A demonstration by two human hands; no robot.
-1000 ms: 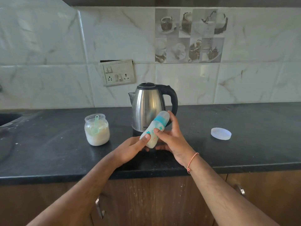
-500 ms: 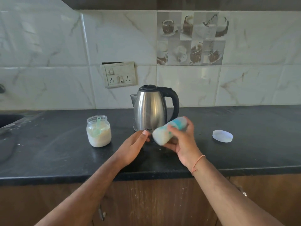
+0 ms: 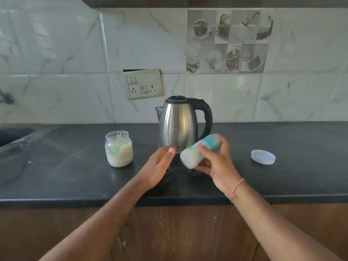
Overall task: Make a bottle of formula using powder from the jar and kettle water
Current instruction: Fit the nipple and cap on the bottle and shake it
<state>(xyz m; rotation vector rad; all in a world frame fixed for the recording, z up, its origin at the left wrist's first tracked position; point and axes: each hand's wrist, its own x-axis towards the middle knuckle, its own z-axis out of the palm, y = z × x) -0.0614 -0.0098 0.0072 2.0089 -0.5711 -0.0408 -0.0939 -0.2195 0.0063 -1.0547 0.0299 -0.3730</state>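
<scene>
— Two hands over the counter (image 3: pixel 56 178), but only one carries anything. The right hand (image 3: pixel 216 162) is wrapped round the bottle (image 3: pixel 199 152), fingers curled over its side, holding it above the front edge, just ahead of the kettle (image 3: pixel 178 123).

— Which way does the bottle lie?

— Tipped nearly flat, long axis running from lower left to upper right; the pale base points at the left hand (image 3: pixel 158 166), the teal-banded top points away to the right. It is blurred, so I judge it is mid-shake, though I cannot be sure.

— And the left hand?

— Empty, fingers straight and relaxed, just beside the base, not touching it. It is the nearer one to the jar (image 3: pixel 119 148).

— Where is that?

— Left of the kettle, open, powder inside, a green scoop (image 3: pixel 117 146) standing in it. Its lid (image 3: pixel 263 156) lies well apart, toward the counter's right end.

— Surface, room?

— Dark stone, a sink at the left corner; marble tiles and a switchboard (image 3: pixel 143 84) behind.
</scene>
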